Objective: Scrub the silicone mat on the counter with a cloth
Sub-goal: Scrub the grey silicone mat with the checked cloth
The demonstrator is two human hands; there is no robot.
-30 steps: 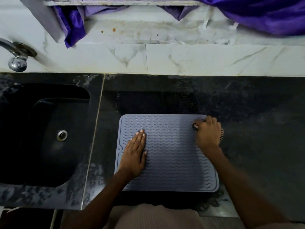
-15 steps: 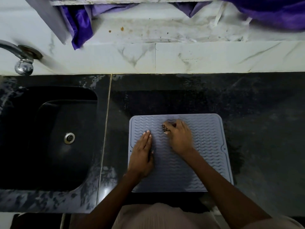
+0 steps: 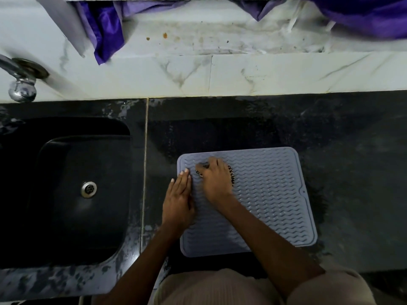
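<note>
Silicone mat [image 3: 264,194] lies flat on the dark table [image 3: 341,150], at 3 o'clock from the sink [image 3: 72,194]. Right hand [image 3: 217,182] curls round a patterned cloth [image 3: 231,176] at the mat's 11 o'clock corner. Left hand [image 3: 178,200] presses flat, fingers together, on its 9 o'clock edge.

black counter [image 3: 330,133] | sink [image 3: 66,249] (left) | marble wall [image 3: 264,73] | purple curtain [image 3: 363,16]

One silicone mat [image 3: 264,194] lying on counter [image 3: 330,128]. One cloth [image 3: 231,176] showing under right hand [image 3: 217,183]. Two hands showing: right plus left hand [image 3: 178,200]. One sink [image 3: 66,194] showing, one drain [image 3: 88,189], one tap [image 3: 21,84].
</note>
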